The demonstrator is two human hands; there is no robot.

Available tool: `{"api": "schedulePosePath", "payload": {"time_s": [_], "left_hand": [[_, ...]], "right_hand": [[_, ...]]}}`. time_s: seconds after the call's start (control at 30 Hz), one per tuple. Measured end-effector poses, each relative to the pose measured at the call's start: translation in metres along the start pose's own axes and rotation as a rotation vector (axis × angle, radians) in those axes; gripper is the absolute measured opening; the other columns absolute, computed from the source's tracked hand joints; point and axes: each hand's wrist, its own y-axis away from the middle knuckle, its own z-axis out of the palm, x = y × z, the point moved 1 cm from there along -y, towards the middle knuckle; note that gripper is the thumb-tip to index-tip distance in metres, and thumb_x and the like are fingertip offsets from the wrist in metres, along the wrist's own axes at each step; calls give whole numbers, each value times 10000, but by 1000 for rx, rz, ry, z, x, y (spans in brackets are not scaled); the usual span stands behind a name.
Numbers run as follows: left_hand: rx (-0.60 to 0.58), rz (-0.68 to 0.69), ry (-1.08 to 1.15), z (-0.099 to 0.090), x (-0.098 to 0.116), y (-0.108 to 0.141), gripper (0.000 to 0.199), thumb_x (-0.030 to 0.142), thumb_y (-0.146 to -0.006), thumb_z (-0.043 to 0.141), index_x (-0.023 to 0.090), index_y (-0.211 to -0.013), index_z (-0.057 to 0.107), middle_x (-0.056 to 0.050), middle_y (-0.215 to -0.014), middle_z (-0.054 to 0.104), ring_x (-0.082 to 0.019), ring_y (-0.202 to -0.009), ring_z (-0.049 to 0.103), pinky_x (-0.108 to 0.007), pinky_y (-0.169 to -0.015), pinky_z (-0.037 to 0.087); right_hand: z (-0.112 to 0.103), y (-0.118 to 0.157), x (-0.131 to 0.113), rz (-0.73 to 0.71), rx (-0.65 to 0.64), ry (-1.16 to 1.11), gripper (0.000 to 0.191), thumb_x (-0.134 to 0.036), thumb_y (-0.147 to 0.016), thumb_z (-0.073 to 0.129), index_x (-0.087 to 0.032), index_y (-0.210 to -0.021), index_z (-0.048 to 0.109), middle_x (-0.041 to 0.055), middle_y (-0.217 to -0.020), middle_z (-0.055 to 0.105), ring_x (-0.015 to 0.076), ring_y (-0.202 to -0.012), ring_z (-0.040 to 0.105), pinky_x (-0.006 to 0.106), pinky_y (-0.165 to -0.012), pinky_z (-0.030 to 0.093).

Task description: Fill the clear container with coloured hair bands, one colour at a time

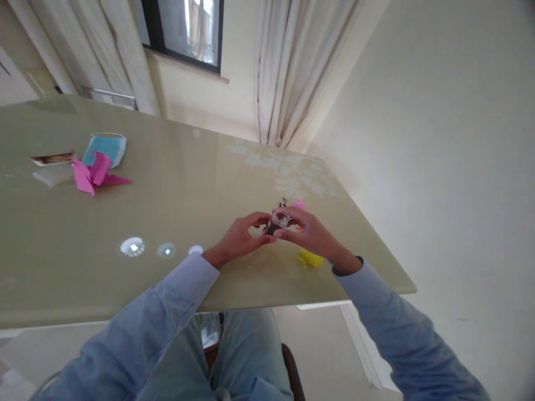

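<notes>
A small clear jar [281, 217] with something dark in its lower part is held over the table between my two hands. My left hand [244, 235] is closed on its lower left side, fingertips and thumb pressed to it. From the other side my right hand [307, 227] grips it, fingers at the top and thumb below. The jar's round mouth faces up towards me, tilted. A heap of yellow strands [310, 258] lies beneath my right wrist. Behind the right fingers show a small pink piece [298, 204] and a small black curly piece [283, 203].
On the glossy table [175, 195], at the far left, lie a pink folded paper crane [98, 171], a blue face mask [109, 149] and a brown-and-white packet [52, 159]. Round bright spots shine near my left forearm. A wall [451, 184] stands close along the right edge.
</notes>
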Motion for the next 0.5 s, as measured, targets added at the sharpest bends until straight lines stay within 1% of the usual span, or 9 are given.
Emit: {"api": "schedulePosePath", "payload": {"time_s": [0.07, 0.13, 0.23, 0.27, 0.33, 0.4, 0.5], "left_hand": [[-8, 5, 17, 3, -1, 2, 486, 449, -765, 794, 226, -1169, 641, -61, -1138, 767, -233, -1041, 720, -375, -931, 551], [3, 14, 50, 6, -2, 3, 494, 432, -768, 799, 216, -1173, 617, -80, -1158, 757, -235, -1066, 713, -371, -919, 549], [40, 4, 112, 8, -5, 1, 497, 429, -795, 773, 193, -1191, 587, -126, -1214, 727, -242, -1092, 702, -357, -872, 549], [58, -10, 126, 8, -7, 0, 487, 438, -813, 752, 187, -1195, 584, -135, -1220, 720, -238, -1080, 703, -352, -857, 549], [94, -48, 139, 9, -11, -3, 451, 456, -849, 704, 179, -1187, 591, -138, -1199, 719, -222, -1032, 708, -343, -834, 550], [133, -90, 121, 10, -15, -8, 410, 462, -868, 668, 177, -1156, 606, -125, -1153, 729, -206, -984, 708, -332, -813, 552], [163, -139, 24, 13, -25, -18, 342, 424, -868, 637, 177, -1104, 624, -105, -1085, 738, -195, -921, 707, -316, -760, 556]], "right_hand": [[6, 1, 4, -10, 36, -34, 409, -411, -787, 804, -220, -1140, 722, 83, -1115, 746, 240, -1033, 694, 383, -915, 551], [5, 2, 11, -16, 113, -62, 385, -414, -765, 824, -219, -1086, 740, 79, -1090, 756, 242, -1023, 697, 390, -933, 545], [-9, 4, 26, 10, 324, -133, 426, -453, -719, 853, -214, -1057, 752, 84, -1084, 764, 251, -1003, 708, 409, -951, 548], [-16, 5, 32, 32, 370, -161, 445, -465, -705, 860, -210, -1055, 755, 86, -1077, 768, 254, -988, 713, 415, -944, 555], [-29, 6, 42, 88, 372, -217, 458, -470, -684, 871, -204, -1041, 762, 82, -1035, 778, 257, -948, 725, 422, -912, 574], [-41, 8, 51, 128, 360, -274, 421, -463, -684, 870, -200, -998, 769, 67, -974, 786, 250, -898, 733, 415, -866, 592], [-53, 11, 61, 141, 425, -326, 380, -443, -679, 878, -195, -946, 772, 52, -925, 789, 237, -848, 738, 394, -820, 605]]}}
